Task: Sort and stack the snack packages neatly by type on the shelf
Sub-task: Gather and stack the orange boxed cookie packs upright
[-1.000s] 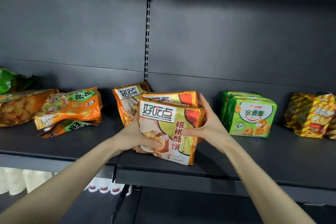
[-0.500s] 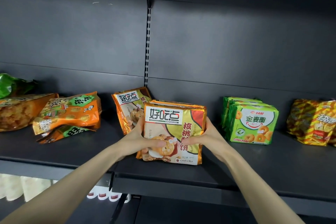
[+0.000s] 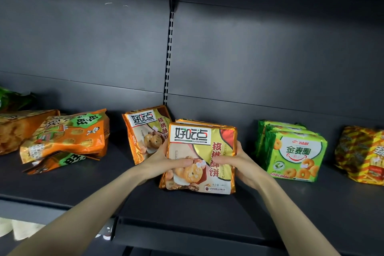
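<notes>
An orange-and-gold walnut cookie pack (image 3: 202,147) stands upright on the dark shelf (image 3: 187,208), with another of the same type right behind it. My left hand (image 3: 164,162) grips its left edge, thumb across the front. My right hand (image 3: 234,162) grips its right edge the same way. A third matching pack (image 3: 145,133) leans against the back wall just to the left.
Orange rice cracker bags (image 3: 66,139) lie piled at the left, beside another orange bag (image 3: 18,129) and a green bag (image 3: 12,100). Several green ring biscuit packs (image 3: 293,151) stand at the right, then a yellow-red bag (image 3: 361,154). White items (image 3: 18,228) sit on the lower shelf.
Both hands lowered the front cookie pack from a tilted, lifted pose to stand on the shelf, squared against the pack behind it.
</notes>
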`<state>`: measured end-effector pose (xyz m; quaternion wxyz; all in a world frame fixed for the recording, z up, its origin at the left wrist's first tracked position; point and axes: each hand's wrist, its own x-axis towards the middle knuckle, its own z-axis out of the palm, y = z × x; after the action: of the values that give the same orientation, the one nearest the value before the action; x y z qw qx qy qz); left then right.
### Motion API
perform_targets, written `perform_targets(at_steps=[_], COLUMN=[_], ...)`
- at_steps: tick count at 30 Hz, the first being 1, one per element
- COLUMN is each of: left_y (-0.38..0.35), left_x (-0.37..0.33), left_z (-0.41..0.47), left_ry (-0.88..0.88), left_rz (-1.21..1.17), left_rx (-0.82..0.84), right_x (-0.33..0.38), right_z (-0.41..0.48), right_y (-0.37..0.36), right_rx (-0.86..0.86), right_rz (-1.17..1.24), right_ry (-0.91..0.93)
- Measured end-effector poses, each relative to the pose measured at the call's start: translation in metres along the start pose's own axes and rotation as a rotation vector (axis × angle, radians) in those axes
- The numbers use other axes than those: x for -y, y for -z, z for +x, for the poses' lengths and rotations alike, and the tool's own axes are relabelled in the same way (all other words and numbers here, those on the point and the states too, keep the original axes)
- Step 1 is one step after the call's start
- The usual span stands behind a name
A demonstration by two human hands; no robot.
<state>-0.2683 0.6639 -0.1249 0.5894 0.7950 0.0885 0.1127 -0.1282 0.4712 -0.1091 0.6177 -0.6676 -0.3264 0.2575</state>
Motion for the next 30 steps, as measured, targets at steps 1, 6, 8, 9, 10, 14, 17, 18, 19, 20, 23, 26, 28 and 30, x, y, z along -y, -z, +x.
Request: perform_targets(at_steps=[1, 6, 8, 9, 10, 14, 17, 18, 19, 20, 23, 26, 28, 30], left_y=[0.001, 0.007, 0.008, 0.008, 0.007, 0.002, -0.002, -0.003, -0.003, -0.003, 0.000, 0.002, 0.001, 0.001], left_x=[0.001, 0.004, 0.006, 0.007, 0.007, 0.008, 0.009, 0.009, 0.010, 0.010, 0.011, 0.010, 0.009, 0.007], left_z=[0.002, 0.010, 0.013, 0.014, 0.014, 0.017, 0.019, 0.019, 0.019, 0.019, 0.021, 0.022, 0.020, 0.015], left_ry=[0.004, 0.026, 0.034, 0.037, 0.041, 0.011, -0.010, -0.022, -0.032, -0.039, -0.049, -0.047, -0.062, -0.075], left_rz=[-0.005, -0.056, -0.074, -0.078, -0.075, -0.079, -0.076, -0.062, -0.045, -0.028, 0.009, 0.084, 0.105, 0.090], left_rx=[0.013, -0.013, -0.003, 0.001, -0.002, -0.032, -0.075, -0.090, -0.108, -0.124, -0.134, -0.158, -0.150, -0.160], right_x=[-0.001, -0.005, -0.007, -0.008, -0.009, -0.009, -0.009, -0.009, -0.008, -0.008, -0.006, -0.005, -0.005, -0.004], right_z=[0.003, 0.014, 0.016, 0.017, 0.017, 0.014, 0.012, 0.011, 0.011, 0.010, 0.008, 0.008, 0.007, 0.005], right_y=[0.000, 0.002, 0.004, 0.005, 0.006, 0.011, 0.016, 0.018, 0.019, 0.020, 0.023, 0.025, 0.025, 0.022], right_rx=[0.002, 0.016, 0.006, -0.002, -0.011, -0.023, -0.022, -0.022, -0.023, -0.022, -0.011, -0.009, 0.001, 0.016], right_rz=[0.018, 0.068, 0.084, 0.084, 0.076, 0.047, 0.043, 0.044, 0.046, 0.047, 0.042, 0.042, 0.044, 0.044], right_ry=[-0.010, -0.048, -0.047, -0.043, -0.037, -0.018, -0.008, -0.004, 0.001, 0.006, 0.022, 0.039, 0.050, 0.059])
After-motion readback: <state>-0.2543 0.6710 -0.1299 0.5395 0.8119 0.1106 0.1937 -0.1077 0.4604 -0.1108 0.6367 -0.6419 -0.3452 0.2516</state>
